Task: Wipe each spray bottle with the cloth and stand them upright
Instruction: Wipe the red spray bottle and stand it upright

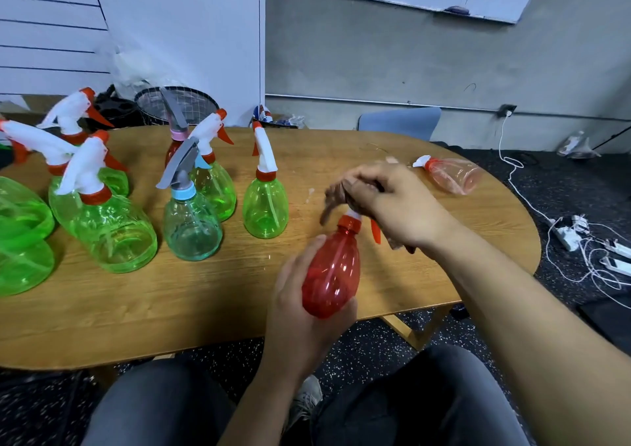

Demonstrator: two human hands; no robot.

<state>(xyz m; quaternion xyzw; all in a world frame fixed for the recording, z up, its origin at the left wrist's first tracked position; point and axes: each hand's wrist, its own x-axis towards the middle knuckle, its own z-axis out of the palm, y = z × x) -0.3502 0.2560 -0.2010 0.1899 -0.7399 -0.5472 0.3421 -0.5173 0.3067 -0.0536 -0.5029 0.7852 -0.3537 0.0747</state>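
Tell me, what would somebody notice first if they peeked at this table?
Probably the red spray bottle in the middle, held by the left hand while the right hand rubs a brownish cloth over its top. Next, the group of green spray bottles standing on the left of the wooden table. One pale pink bottle lies on its side at the far right.

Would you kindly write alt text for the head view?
A person's left hand grips a red spray bottle while the right hand rubs a brown cloth over its nozzle; several wiped-looking bottles stand left, one pink bottle lies on the table.
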